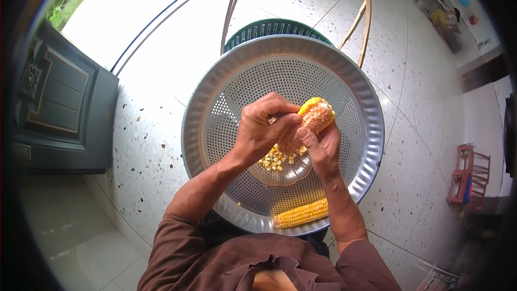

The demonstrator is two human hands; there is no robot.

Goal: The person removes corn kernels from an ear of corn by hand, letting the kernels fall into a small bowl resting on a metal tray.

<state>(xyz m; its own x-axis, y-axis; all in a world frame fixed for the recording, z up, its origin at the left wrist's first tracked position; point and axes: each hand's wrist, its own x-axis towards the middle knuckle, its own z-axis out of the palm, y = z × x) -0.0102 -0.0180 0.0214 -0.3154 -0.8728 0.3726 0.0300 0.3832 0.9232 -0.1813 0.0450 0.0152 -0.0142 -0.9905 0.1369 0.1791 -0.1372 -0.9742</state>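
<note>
A partly stripped corn cob (318,116) is held over a wide metal basin (371,140) with a perforated bottom. Bare pinkish cob shows along its middle, while yellow kernels remain at the far end and edges. My right hand (325,150) wraps round the cob from the near right side, thumb on top. Closed in a pinch, my left hand (264,126) presses its thumb and fingertips against the cob's left side. Loose kernels (276,157) lie below the hands at the basin's shiny middle. A full yellow corn cob (300,214) rests inside the near rim.
Behind the basin sits a green mesh basket (277,27), flanked by bent wooden poles (368,16). A dark panelled door (59,102) stands at left by a bright doorway. Reddish wooden chairs (467,178) are at right on the speckled tile floor (145,124).
</note>
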